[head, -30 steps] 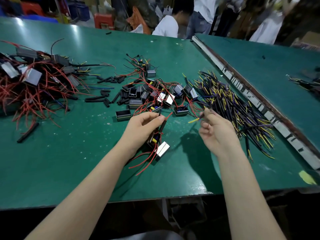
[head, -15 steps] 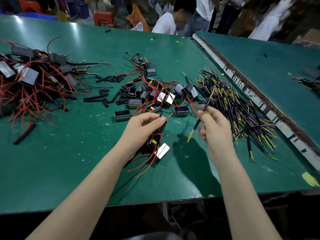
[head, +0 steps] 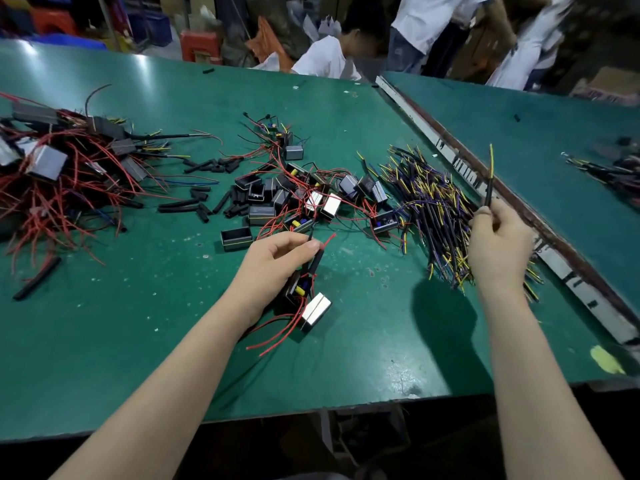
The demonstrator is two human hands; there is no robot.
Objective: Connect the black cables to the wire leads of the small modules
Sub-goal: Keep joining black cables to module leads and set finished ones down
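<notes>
My left hand (head: 273,268) grips a small module (head: 296,289) with red wire leads and a black sleeve (head: 316,259) just above the green table (head: 363,341). A silver-faced module (head: 316,311) lies right beside it. My right hand (head: 498,244) pinches one black cable (head: 489,188) with a yellow tip, held upright over the pile of black cables (head: 436,209). Loose modules with red leads (head: 311,199) lie in a heap behind my left hand.
A big tangle of red-wired modules (head: 59,174) fills the far left. Short black sleeve pieces (head: 201,206) are scattered in the middle. A metal strip (head: 485,188) divides this table from another green table (head: 554,150). People stand at the far edge.
My right hand picked one black cable from the pile and swung it out to the right, turning it upright. My left hand has kept its hold on the module.
</notes>
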